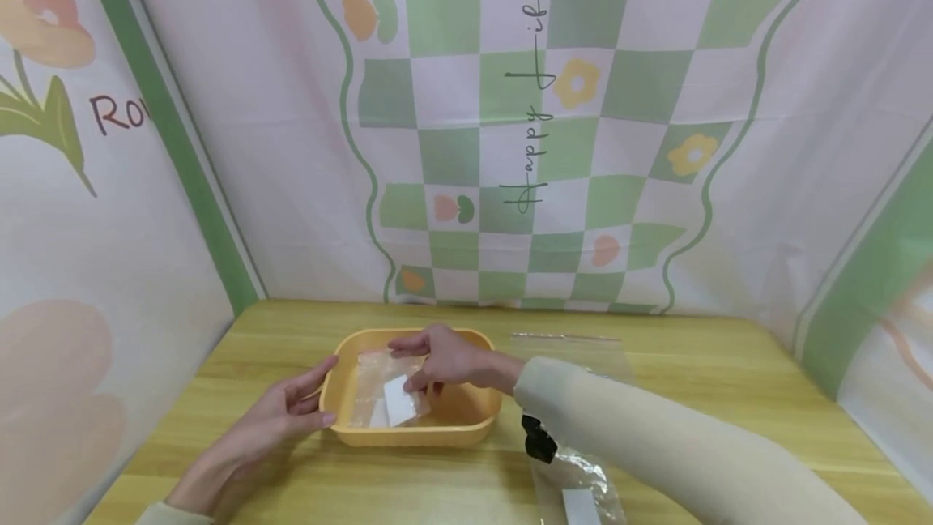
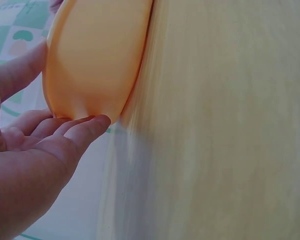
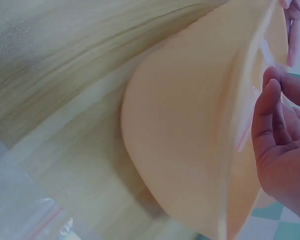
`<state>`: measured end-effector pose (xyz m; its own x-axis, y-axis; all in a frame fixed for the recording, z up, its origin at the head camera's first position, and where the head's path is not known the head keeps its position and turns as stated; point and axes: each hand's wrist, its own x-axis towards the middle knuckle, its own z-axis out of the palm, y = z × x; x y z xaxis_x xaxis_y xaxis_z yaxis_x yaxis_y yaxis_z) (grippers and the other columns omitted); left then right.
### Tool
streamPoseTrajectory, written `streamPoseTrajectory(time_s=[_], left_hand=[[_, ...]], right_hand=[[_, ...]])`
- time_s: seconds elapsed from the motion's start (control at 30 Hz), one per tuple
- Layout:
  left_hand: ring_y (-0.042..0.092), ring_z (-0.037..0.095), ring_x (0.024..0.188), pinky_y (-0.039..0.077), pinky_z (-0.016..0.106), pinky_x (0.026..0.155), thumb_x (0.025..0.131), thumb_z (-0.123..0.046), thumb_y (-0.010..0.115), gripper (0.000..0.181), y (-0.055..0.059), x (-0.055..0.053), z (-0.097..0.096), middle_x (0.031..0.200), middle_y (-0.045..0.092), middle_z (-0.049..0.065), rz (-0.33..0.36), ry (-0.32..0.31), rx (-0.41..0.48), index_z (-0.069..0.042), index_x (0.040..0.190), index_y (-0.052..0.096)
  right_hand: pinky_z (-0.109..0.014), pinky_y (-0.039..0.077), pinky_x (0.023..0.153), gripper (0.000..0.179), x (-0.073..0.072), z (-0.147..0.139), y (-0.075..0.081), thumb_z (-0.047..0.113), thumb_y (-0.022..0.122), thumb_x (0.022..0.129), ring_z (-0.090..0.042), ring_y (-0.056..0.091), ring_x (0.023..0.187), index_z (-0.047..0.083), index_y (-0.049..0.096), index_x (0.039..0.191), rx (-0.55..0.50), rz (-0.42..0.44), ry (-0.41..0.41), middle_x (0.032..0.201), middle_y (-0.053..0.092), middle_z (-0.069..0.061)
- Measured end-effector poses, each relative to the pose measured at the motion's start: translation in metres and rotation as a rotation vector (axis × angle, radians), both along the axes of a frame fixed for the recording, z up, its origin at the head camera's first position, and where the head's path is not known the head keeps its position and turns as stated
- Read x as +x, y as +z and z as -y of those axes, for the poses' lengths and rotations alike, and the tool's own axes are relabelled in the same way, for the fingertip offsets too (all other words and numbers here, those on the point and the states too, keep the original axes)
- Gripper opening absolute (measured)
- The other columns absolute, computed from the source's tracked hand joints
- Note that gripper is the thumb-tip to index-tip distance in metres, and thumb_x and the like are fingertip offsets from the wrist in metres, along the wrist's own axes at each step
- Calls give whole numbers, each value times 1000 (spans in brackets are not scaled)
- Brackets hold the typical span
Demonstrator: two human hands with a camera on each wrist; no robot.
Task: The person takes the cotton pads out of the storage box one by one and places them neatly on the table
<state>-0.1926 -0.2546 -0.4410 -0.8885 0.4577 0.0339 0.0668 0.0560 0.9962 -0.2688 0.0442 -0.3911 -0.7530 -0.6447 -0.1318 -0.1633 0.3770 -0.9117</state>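
A yellow plastic tub (image 1: 466, 434) stands on the wooden table. My left hand (image 1: 280, 413) grips its left end, with the thumb toward the near side and the fingers spread along the outside; the left wrist view shows these fingers (image 2: 87, 131) against the wall. Inside the tub lie clear zip bags (image 1: 370, 379) with white pieces (image 1: 399, 401) in them. My right hand (image 1: 453, 359) reaches over the tub and pinches one of these bags between thumb and index finger. In the right wrist view, the tub wall partly hides the bags.
To the right of the tub, a large clear zip bag (image 1: 615, 353) lies flat on the table (image 1: 291, 330), partly under the right forearm. Nearer is a clear bag holding a white piece (image 1: 581, 506). A black object (image 1: 538, 437) shows below the right sleeve. Printed cloth hangs behind.
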Motion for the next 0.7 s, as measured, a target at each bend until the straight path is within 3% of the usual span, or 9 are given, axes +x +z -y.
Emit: streamPoseTrajectory(time_s=[0.13,0.27,0.53,0.7], left_hand=[[26,56,147,48,31,109,96,-2,73,92,-1,-1,0,168,6,30,-1,-1,4,6,164,12],[26,56,148,48,32,109,96,-1,73,92,-1,-2,-1,168,5,30,1,-8,13,7,164,12],[25,57,148,48,31,109,96,-2,73,92,-2,-2,0,168,4,29,-1,-6,4,5,164,11],[26,57,147,48,32,109,97,-1,71,91,-2,-1,0,168,4,30,-3,-8,5,5,164,11]], right_hand=[[-22,50,46,69,0,-1,6,-7,84,84,-13,58,51,5,61,148,29,-38,-11,143,65,-10],[-22,51,48,70,1,-4,13,-5,85,83,-15,65,56,4,61,147,50,-84,-4,150,59,-9],[-22,51,46,59,1,-13,37,-10,82,83,-21,71,59,-10,61,138,34,-161,71,155,51,-18],[-22,53,48,67,5,-23,55,-7,83,84,-18,70,61,-3,57,146,96,-212,73,159,49,-12]])
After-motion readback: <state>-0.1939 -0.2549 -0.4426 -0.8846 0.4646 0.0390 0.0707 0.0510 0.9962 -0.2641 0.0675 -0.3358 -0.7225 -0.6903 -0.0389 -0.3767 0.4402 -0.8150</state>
